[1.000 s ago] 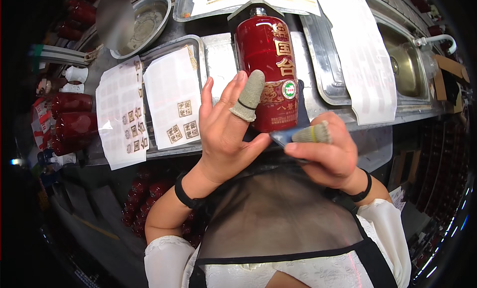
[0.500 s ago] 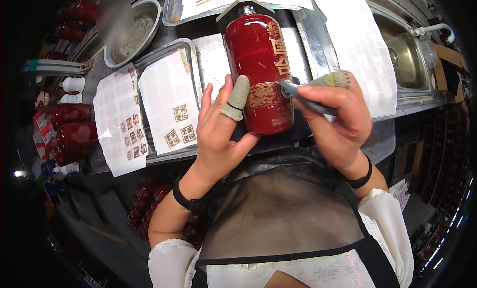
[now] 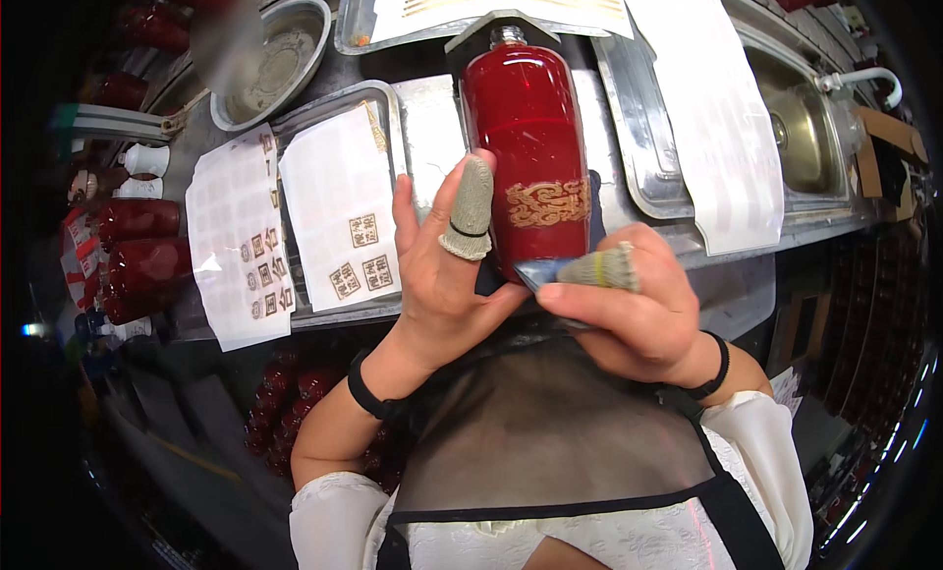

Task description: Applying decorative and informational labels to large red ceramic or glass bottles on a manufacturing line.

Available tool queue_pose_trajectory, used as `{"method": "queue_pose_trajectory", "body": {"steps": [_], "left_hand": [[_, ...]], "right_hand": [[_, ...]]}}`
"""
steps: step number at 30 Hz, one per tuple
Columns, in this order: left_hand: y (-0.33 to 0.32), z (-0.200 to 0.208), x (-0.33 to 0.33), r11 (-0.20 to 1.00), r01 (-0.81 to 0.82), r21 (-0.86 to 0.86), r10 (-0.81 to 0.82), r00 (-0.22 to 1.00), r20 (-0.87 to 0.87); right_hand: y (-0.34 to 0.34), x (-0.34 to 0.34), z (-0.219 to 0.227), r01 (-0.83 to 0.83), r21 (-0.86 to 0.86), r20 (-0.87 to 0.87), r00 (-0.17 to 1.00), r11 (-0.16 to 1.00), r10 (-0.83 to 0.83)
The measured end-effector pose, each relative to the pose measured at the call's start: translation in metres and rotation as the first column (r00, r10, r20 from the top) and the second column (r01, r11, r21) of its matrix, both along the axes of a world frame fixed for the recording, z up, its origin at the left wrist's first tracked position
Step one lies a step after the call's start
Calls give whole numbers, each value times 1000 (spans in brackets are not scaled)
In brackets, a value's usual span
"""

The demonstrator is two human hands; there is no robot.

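A glossy dark-red bottle (image 3: 526, 108) lies on its back in front of me, its clear neck pointing away and resting in a dark angled holder (image 3: 550, 24). A gold patterned band (image 3: 545, 204) crosses its lower part. My left hand (image 3: 427, 285) holds the bottle's left side, with the index finger in a grey cloth finger cot (image 3: 471, 211) along the glass and the thumb by the base. At the bottle's near end, my right hand (image 3: 643, 310) pinches a blue flat-bladed scraper (image 3: 538, 272); its index finger wears a similar cot (image 3: 601, 268).
White decal sheets (image 3: 334, 197) with gold emblems lie on a metal tray at left. A metal basin (image 3: 314, 54) stands beyond. More sheets (image 3: 496, 0) lie at the back, and a long white sheet (image 3: 727, 128) overhangs the right, beside a sink (image 3: 810, 138). Red bottles (image 3: 147, 265) sit far left.
The bottle has rolled so its gold characters no longer show and the gold band faces up more. My right hand has brought the scraper from the bottle's right side to its near end.
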State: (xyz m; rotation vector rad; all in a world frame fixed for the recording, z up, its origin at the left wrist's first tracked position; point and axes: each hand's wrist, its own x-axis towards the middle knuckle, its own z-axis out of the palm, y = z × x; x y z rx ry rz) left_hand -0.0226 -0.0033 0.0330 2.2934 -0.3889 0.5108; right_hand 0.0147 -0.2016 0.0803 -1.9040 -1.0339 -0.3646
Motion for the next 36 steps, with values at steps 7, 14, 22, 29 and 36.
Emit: {"method": "queue_pose_trajectory", "body": {"steps": [7, 14, 22, 29, 36], "left_hand": [[2, 9, 8, 998, 53, -35, -53, 999, 3], [-8, 21, 14, 991, 53, 120, -52, 999, -12], [-7, 26, 15, 982, 64, 179, -59, 998, -31], [-4, 6, 5, 999, 36, 31, -38, 998, 48], [-7, 5, 2, 999, 31, -32, -29, 998, 55]], "right_hand": [[4, 14, 6, -29, -40, 45, 999, 999, 31], [-9, 10, 0, -52, 11, -103, 993, 999, 52], [-46, 37, -20, 385, 472, -845, 454, 793, 282], [-15, -8, -32, 266, 80, -552, 814, 961, -179], [3, 7, -27, 92, -21, -43, 995, 996, -93]]}}
